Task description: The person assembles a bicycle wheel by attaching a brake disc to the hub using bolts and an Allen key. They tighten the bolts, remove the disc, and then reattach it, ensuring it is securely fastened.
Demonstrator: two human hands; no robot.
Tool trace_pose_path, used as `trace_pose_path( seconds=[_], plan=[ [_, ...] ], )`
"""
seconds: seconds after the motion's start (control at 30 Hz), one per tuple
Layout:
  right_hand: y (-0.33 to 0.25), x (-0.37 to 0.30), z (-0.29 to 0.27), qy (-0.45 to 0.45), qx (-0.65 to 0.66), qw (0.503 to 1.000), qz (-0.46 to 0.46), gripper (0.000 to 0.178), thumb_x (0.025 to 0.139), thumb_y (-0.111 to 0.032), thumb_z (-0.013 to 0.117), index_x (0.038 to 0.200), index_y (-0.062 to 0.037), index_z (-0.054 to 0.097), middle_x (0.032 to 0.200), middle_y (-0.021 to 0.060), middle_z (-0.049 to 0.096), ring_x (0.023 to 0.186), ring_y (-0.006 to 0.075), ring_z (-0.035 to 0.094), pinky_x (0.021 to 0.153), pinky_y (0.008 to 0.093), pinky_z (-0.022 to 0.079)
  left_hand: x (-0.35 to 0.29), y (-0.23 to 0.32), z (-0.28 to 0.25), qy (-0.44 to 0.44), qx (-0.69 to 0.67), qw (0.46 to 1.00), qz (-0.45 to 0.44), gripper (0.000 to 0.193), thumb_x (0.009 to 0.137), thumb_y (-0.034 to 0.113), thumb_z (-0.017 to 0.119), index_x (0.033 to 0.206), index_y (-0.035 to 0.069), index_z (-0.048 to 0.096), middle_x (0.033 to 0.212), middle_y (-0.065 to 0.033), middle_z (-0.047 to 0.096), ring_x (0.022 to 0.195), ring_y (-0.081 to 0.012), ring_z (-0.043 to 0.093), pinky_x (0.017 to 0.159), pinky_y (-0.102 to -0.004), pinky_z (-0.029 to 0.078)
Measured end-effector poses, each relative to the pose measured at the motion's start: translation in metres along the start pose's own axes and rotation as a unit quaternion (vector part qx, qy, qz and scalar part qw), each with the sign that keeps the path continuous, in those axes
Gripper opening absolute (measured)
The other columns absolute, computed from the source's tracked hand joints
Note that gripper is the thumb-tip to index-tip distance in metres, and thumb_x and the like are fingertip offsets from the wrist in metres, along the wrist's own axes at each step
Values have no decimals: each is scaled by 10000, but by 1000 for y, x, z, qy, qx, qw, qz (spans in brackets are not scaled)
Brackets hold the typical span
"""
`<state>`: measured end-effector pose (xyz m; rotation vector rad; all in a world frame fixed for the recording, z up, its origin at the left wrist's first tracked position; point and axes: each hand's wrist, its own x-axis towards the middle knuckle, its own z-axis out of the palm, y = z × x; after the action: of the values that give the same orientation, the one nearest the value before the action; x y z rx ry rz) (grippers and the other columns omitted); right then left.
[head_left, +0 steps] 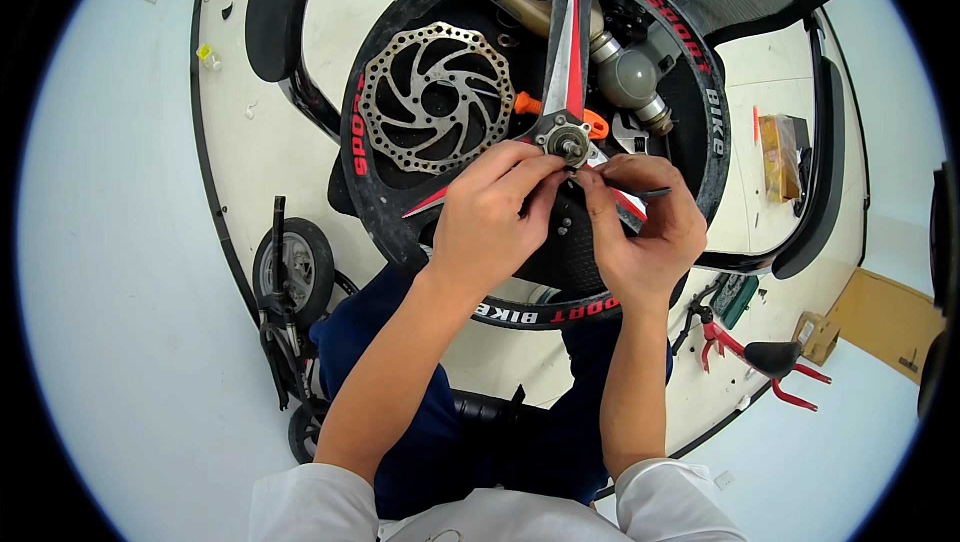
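Observation:
A black three-spoke bicycle wheel (378, 204) with red and silver spoke trim lies flat on a dark chair seat. My left hand (492, 204) is closed at the left side of the metal hub (569, 143), its thumb and forefinger pinched at the hub's lower rim; what is between them is hidden. My right hand (648, 227) also pinches at that rim from the right. A dark slim tool (652, 192) lies across its fingers, its kind unclear. Below the hub are several small bolts (564, 227). A drilled silver brake disc (384, 99) rests on the wheel's left.
Between the spokes show an orange-handled screwdriver (526, 104), an adjustable wrench (631, 136) and a grey rounded metal part (630, 79). Black armrests (272, 12) flank the wheel. On the floor are a small-wheeled frame (293, 272), a red frame with saddle (770, 358) and cardboard (880, 317).

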<state>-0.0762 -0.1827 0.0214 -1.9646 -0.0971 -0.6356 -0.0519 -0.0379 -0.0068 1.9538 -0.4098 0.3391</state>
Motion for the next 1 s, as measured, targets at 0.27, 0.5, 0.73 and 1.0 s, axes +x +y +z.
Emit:
trace_pose_path(
  seconds=[0.27, 0.5, 0.73, 1.0],
  plan=[
    [1, 1, -6, 25, 66, 995, 63, 185, 803, 71, 791, 927, 66, 654, 882, 110, 711, 790, 136, 680, 754, 263, 578, 1, 4, -5, 0, 18, 1000, -13, 162, 796, 7, 784, 955, 40, 770, 877, -103, 749, 753, -239, 731, 690, -301, 576],
    [-1, 1, -6, 28, 94, 992, 86, 206, 799, 76, 798, 943, 68, 651, 891, 113, 709, 806, 142, 677, 764, 268, 567, 0, 1, -4, 5, 11, 1000, 1, 177, 793, -3, 776, 967, 30, 768, 871, -113, 751, 771, -252, 737, 709, -308, 580],
    [-1, 0, -6, 30, 110, 989, 91, 202, 803, 81, 793, 946, 66, 651, 898, 114, 711, 826, 145, 677, 784, 273, 563, 0, 2, -5, -4, 23, 1000, -4, 178, 786, -17, 773, 959, 25, 771, 920, -126, 745, 795, -259, 735, 728, -310, 581],
    [-1, 0, -6, 26, 122, 988, 91, 199, 801, 79, 795, 942, 66, 655, 902, 111, 716, 829, 146, 681, 786, 273, 566, 3, 2, -8, -30, -27, 995, -87, 181, 793, -53, 753, 963, 6, 765, 941, -118, 747, 795, -186, 742, 724, -267, 608]
  ],
)
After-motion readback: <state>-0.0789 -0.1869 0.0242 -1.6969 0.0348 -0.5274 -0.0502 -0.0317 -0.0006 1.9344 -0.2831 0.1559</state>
